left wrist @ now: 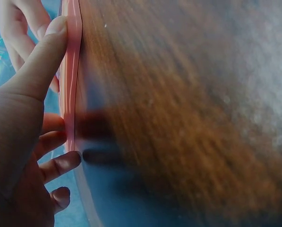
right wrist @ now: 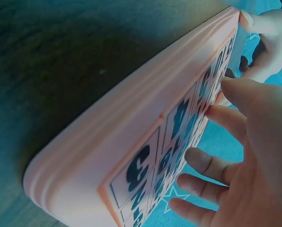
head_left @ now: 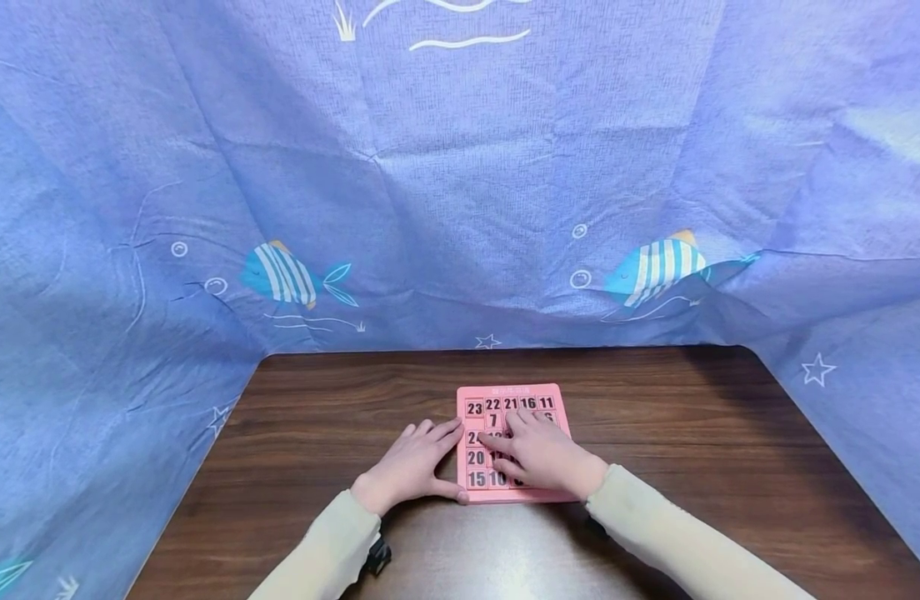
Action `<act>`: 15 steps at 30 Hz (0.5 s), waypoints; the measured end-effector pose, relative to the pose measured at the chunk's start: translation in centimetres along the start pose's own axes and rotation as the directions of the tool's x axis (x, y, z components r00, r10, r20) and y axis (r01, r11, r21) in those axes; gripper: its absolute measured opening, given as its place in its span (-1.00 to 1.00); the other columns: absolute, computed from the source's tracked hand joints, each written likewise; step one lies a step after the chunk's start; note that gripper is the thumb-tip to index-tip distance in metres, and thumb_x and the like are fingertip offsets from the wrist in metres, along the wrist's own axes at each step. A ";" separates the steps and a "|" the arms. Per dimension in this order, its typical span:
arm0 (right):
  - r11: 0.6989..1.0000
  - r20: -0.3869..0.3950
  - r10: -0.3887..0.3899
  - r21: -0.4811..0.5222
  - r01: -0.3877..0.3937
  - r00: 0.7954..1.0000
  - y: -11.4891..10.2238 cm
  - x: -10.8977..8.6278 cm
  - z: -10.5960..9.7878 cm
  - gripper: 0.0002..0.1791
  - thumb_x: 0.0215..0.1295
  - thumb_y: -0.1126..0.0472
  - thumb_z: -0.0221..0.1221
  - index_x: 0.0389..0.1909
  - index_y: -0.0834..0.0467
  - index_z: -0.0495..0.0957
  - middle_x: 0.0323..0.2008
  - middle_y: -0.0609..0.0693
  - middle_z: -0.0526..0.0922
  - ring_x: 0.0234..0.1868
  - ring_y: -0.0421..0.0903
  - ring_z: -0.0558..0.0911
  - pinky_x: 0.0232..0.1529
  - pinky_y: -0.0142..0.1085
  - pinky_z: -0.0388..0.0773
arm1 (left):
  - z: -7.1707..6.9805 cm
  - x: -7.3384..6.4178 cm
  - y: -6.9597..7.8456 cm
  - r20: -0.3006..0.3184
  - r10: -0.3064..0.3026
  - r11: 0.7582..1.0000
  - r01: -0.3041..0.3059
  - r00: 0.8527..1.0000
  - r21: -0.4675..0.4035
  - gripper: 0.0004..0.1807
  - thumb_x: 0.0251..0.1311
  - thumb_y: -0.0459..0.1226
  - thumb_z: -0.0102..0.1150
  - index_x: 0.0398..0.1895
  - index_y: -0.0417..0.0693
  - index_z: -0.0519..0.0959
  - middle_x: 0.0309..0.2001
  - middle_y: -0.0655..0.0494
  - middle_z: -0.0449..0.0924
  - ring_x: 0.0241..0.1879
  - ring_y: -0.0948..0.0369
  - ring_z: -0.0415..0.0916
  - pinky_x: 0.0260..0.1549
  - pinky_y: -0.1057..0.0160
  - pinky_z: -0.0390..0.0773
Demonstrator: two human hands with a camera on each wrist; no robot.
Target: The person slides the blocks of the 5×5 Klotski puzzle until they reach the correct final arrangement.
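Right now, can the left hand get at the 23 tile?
Likely yes. The left hand touches the left edge of the pink board, close to the 23 tile. Nothing covers that tile in the head view; the right hand lies over other tiles.

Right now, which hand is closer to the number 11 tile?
The right hand. It is over the pink board, with fingertips just below and left of the number 11 tile; the left hand is at the board's left edge, farther away.
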State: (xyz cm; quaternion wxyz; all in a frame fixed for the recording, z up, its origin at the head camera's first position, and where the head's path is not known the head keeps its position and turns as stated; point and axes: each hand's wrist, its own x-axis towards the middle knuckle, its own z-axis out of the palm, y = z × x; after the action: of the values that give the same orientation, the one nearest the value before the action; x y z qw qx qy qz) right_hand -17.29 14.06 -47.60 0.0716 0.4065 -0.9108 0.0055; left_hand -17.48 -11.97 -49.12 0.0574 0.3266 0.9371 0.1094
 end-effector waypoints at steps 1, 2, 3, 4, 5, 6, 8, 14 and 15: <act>1.000 0.003 0.007 0.002 -0.007 1.000 0.0 0.1 0.0 -0.53 0.46 -0.08 0.22 0.34 -0.12 0.63 -0.31 0.00 0.40 -0.19 0.00 0.45 0.00 0.04 0.51 | 0.0 0.0 0.0 0.001 -0.001 1.000 0.001 1.000 0.001 0.18 -0.02 0.41 0.38 0.58 -0.06 0.33 0.55 0.05 0.31 0.33 0.04 0.35 0.28 -0.12 0.36; 1.000 0.005 0.013 0.005 -0.013 1.000 0.0 0.1 0.0 -0.53 0.46 -0.07 0.21 0.34 -0.11 0.62 -0.30 0.02 0.42 -0.16 0.02 0.48 0.03 0.07 0.52 | 0.0 0.0 0.0 0.002 -0.001 1.000 0.001 1.000 0.002 0.18 -0.02 0.41 0.38 0.58 -0.06 0.33 0.55 0.05 0.31 0.33 0.04 0.35 0.28 -0.12 0.36; 1.000 0.007 0.018 0.008 -0.018 1.000 0.1 0.2 0.1 -0.52 0.47 -0.07 0.21 0.35 -0.10 0.62 -0.28 0.04 0.44 -0.13 0.04 0.50 0.07 0.09 0.52 | 0.0 0.0 0.0 0.003 -0.001 1.000 0.001 1.000 0.001 0.18 -0.02 0.41 0.38 0.58 -0.06 0.33 0.55 0.05 0.31 0.33 0.03 0.35 0.28 -0.12 0.36; 1.000 0.008 0.023 0.010 -0.023 1.000 0.1 0.3 0.1 -0.52 0.47 -0.07 0.21 0.35 -0.09 0.62 -0.27 0.06 0.45 -0.12 0.06 0.50 0.10 0.11 0.51 | 0.0 0.0 0.0 0.005 -0.002 1.000 0.002 1.000 0.000 0.18 -0.02 0.41 0.38 0.58 -0.06 0.33 0.55 0.05 0.31 0.34 0.03 0.35 0.29 -0.13 0.36; 1.000 0.007 0.029 0.006 -0.029 1.000 0.2 0.4 0.1 -0.52 0.47 -0.07 0.20 0.35 -0.09 0.61 -0.25 0.07 0.47 -0.10 0.07 0.51 0.13 0.11 0.51 | 0.0 0.0 0.0 0.004 -0.003 1.000 0.003 1.000 -0.005 0.18 -0.02 0.41 0.39 0.58 -0.06 0.33 0.56 0.05 0.31 0.35 0.02 0.35 0.30 -0.14 0.35; 0.999 0.004 0.033 0.001 -0.033 0.999 0.3 0.6 0.2 -0.52 0.48 -0.07 0.20 0.35 -0.08 0.61 -0.24 0.07 0.47 -0.10 0.08 0.51 0.14 0.12 0.51 | 0.0 0.0 0.0 0.004 -0.004 1.000 0.004 1.000 -0.010 0.19 -0.03 0.41 0.39 0.58 -0.06 0.33 0.56 0.05 0.30 0.36 0.00 0.34 0.31 -0.15 0.34; 0.999 -0.006 0.041 0.000 -0.041 0.999 0.4 0.8 0.3 -0.52 0.47 -0.08 0.21 0.35 -0.08 0.62 -0.25 0.07 0.47 -0.12 0.07 0.50 0.12 0.10 0.52 | 0.0 0.0 0.0 0.004 -0.004 1.000 0.005 1.000 -0.018 0.19 -0.03 0.41 0.40 0.59 -0.06 0.32 0.56 0.04 0.30 0.37 -0.02 0.34 0.33 -0.17 0.33; 0.997 -0.008 0.082 0.017 -0.082 0.997 0.8 1.4 0.3 -0.52 0.45 -0.06 0.24 0.33 -0.07 0.63 -0.25 0.06 0.44 -0.17 0.05 0.47 -0.05 0.04 0.53 | 0.0 0.0 -0.1 0.011 -0.007 1.000 0.007 1.000 -0.023 0.20 -0.03 0.42 0.38 0.59 -0.05 0.31 0.58 0.04 0.27 0.42 -0.09 0.31 0.35 -0.20 0.30; 0.996 -0.002 0.088 0.018 -0.088 0.996 0.8 1.5 0.3 -0.52 0.45 -0.07 0.23 0.34 -0.07 0.63 -0.24 0.07 0.45 -0.15 0.06 0.48 -0.06 0.04 0.54 | 0.0 0.1 -0.1 0.012 -0.008 1.000 0.008 1.000 -0.022 0.20 -0.03 0.42 0.38 0.59 -0.04 0.31 0.58 0.04 0.27 0.43 -0.09 0.31 0.36 -0.21 0.30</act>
State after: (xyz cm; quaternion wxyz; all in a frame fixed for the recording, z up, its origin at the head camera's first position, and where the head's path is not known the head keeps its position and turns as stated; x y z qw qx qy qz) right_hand -18.94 13.44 -47.66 0.0691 0.3668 -0.9276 0.0172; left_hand -17.56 -11.99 -49.11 0.0667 0.3227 0.9368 0.1176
